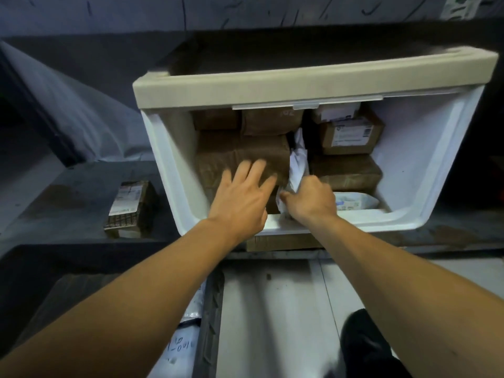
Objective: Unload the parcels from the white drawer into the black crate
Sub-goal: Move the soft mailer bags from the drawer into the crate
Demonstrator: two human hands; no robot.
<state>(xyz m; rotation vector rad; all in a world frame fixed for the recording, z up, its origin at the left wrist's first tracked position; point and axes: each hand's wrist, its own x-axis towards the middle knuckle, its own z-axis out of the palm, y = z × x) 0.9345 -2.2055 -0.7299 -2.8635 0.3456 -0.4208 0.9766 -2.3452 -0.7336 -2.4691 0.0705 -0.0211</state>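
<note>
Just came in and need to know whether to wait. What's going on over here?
A person is emptying the white drawer, which is pulled open and packed with parcels. The right hand grips a crumpled white bag parcel wedged between the brown boxes, while the left hand reaches with spread fingers over the large brown parcel. The black crate below already holds some white bags. Many parcels remain in the drawer.

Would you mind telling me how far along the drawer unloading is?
Early on. Done: white mailers already lie in the black crate. In hand: the right hand grips a white poly bag; the left hand reaches over a brown parcel. Left: the white drawer holds many more parcels.
</note>
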